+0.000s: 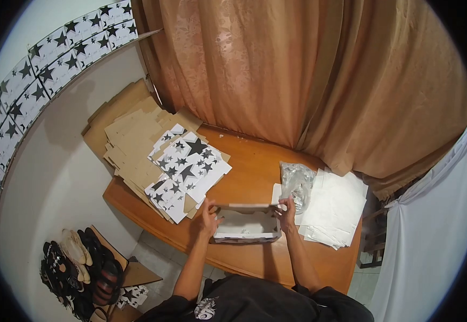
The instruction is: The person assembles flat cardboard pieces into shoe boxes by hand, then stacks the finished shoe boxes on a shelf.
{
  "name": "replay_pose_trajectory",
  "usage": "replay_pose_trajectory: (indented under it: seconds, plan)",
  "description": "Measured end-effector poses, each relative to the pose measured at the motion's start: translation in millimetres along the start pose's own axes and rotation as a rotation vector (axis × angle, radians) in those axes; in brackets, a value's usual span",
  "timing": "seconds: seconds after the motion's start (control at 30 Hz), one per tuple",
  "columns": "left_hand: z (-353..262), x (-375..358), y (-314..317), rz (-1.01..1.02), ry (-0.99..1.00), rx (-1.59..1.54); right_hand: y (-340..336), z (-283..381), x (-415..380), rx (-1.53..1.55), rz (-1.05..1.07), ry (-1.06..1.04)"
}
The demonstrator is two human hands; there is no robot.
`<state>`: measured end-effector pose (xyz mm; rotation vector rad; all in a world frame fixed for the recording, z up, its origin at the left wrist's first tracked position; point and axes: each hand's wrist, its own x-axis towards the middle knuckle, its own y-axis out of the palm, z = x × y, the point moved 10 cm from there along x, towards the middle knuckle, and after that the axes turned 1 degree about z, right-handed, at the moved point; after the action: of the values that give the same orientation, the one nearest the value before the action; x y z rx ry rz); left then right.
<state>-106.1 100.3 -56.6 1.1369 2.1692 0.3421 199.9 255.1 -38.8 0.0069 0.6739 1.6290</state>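
A small white cardboard box [247, 236] stands with its top raised near the front edge of the wooden table. My left hand [209, 219] grips the left end of the lifted lid [244, 205], fingers bent round its corner. At the opposite corner my right hand [286, 213] pinches the lid between thumb and fingers. The inside of the box looks white, with a small pale thing at its bottom. Just beyond my right hand lies a clear plastic bag [296, 185] with greyish contents.
White paper sheets [334, 209] lie on the table's right side. Flat star-printed cardboard [188, 163] rests on brown cardboard [131, 134] at left. Star-printed boxes [56, 45] line a wall shelf. Shoes [78, 263] sit at lower left; a brown curtain [233, 70] hangs behind.
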Motion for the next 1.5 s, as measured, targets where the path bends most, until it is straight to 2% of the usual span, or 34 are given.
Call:
replay_pose_trajectory:
  seconds: [0.03, 0.07, 0.13, 0.2, 0.27, 0.3, 0.33, 0.4, 0.43, 0.47, 0.53, 0.57, 0.6, 0.67, 0.7, 0.73, 0.8, 0.83, 1.0, 1.07, 1.2, 1.33, 1.4, 1.5]
  plan:
    - [0, -5, 7, 0.138, -0.038, -0.096, -8, -15, 10, -0.04, 0.12, -0.011]
    - [-3, -15, 12, 0.139, -0.04, -0.094, -7, -24, 13, -0.08, 0.241, -0.021]
    - [-25, -42, 21, 0.059, 0.069, 0.23, 3, -8, -13, -0.135, 0.24, -0.038]
    - [-17, -44, 9, 0.007, 0.069, 0.243, 22, 31, -47, -0.664, 0.238, -0.471]
    - [-14, -35, 3, 0.104, 0.309, 0.64, 14, 22, -45, -0.765, 0.224, -0.425]
    - [-15, -36, 2, 0.083, 0.376, 0.761, 20, 25, -52, -0.881, 0.246, -0.475]
    - [-7, -29, -5, 0.084, 0.37, 0.761, 30, 31, -61, -0.999, 0.268, -0.522]
    - [-2, -25, -21, 0.023, 0.457, 0.74, 38, 33, -71, -1.087, 0.248, -0.478]
    - [-18, -44, -11, -0.048, 0.414, 0.82, 47, 35, -78, -1.307, 0.249, -0.541]
    - [-43, -68, 12, -0.082, 0.481, 1.041, 54, 32, -89, -1.529, 0.254, -0.595]
    - [-50, -75, 18, -0.091, 0.617, 1.072, 72, 43, -115, -1.716, 0.162, -0.65]
    - [-53, -84, 22, -0.155, 0.631, 1.277, 72, 34, -114, -1.704, 0.181, -0.743]
    - [-58, -93, 28, -0.153, 0.626, 1.28, 74, 31, -115, -1.703, 0.182, -0.737]
    - [-65, -106, 55, -0.118, 0.709, 1.518, 89, 24, -122, -1.674, 0.283, -0.802]
    - [-65, -110, 66, -0.031, 0.706, 1.477, 88, 14, -118, -1.684, 0.285, -0.829]
    - [-67, -111, 72, -0.032, 0.707, 1.476, 85, 9, -115, -1.685, 0.286, -0.831]
    - [-49, -113, 92, 0.186, 0.686, 1.615, 82, 0, -110, -1.694, 0.299, -0.733]
    - [-47, -116, 98, 0.19, 0.75, 1.628, 85, 2, -113, -1.692, 0.299, -0.737]
    - [0, -92, 80, 0.323, 0.695, 1.543, 80, -6, -111, -1.619, 0.337, -0.767]
    - [0, -91, 78, 0.274, 0.754, 1.455, 75, -9, -109, -1.592, 0.3, -0.772]
    - [-5, -101, 84, 0.252, 0.82, 1.471, 62, -19, -104, -1.446, 0.233, -0.784]
    - [-6, -104, 84, 0.287, 0.839, 1.447, 60, -28, -102, -1.451, 0.244, -0.782]
    - [-3, -105, 81, 0.292, 0.832, 1.441, 56, -35, -102, -1.504, 0.271, -0.683]
    - [3, -104, 78, 0.289, 0.832, 1.447, 57, -34, -111, -1.512, 0.302, -0.664]
